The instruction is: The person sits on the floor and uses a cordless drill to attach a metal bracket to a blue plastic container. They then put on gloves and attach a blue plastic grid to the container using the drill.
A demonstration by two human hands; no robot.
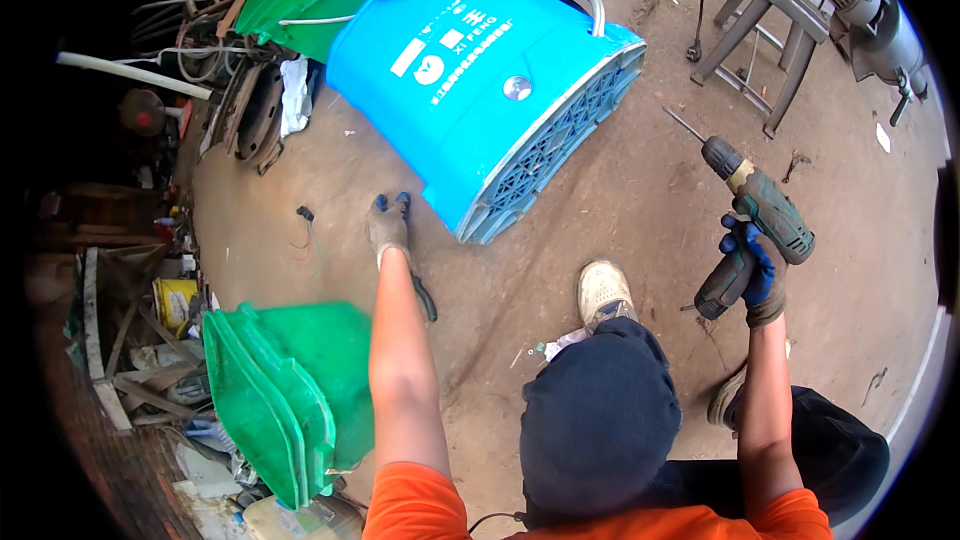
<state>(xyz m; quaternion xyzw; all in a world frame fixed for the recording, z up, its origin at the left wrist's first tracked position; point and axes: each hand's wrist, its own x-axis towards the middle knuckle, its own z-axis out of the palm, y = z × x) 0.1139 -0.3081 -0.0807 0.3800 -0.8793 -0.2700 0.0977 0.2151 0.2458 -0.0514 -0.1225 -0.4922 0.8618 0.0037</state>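
My left hand point(387, 228) reaches down to the floor just beside the blue tank point(480, 80) lying on its side — fingers curled, can't tell whether they grip anything. Pliers point(424, 297) half hidden under my forearm. Right hand point(752, 275) clamped on one cordless drill point(760, 210), bit up. Two green tanks point(285, 390) — one cut off at top.

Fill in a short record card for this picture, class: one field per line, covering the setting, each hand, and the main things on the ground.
Setting: dirt floor of a cluttered workshop yard
Left hand: gloved, reaching down beside the blue tank, holding nothing
Right hand: gloved, gripping a cordless drill, bit pointing up and away
Blue tank: large plastic sprayer body lying on its side, ribbed base facing the person
Green tank: lying near the left arm
Pliers: on the ground by the left forearm
Metal stool: standing at upper right
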